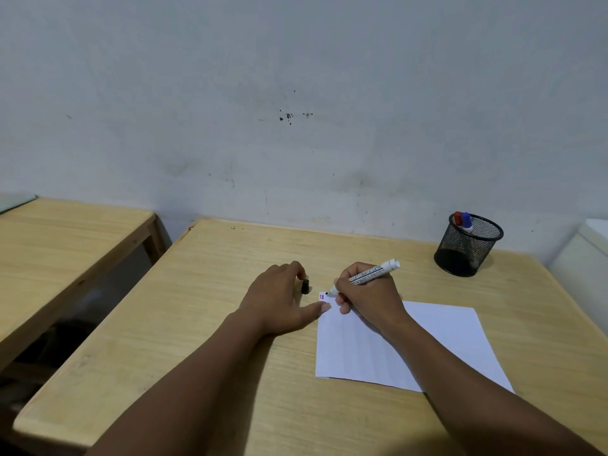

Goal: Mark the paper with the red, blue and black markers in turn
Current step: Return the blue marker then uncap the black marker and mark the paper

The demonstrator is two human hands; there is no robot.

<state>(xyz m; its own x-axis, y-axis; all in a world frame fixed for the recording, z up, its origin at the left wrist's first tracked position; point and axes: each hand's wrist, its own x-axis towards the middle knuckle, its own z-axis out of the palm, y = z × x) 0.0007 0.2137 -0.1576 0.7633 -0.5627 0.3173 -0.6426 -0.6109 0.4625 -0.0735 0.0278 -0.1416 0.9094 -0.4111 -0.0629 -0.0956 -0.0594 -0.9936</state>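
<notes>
Wooden table [204, 324], flat white paper [460, 337]

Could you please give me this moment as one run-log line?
right hand: black marker tip at paper corner | left hand: cap | red, blue marks done

A pale, scuffed wall [296, 93] with dark specks runs behind a light wooden table [204, 324], a second wooden table [65, 238] beside its left edge, a white unit [585, 255] at its far right corner.
</notes>
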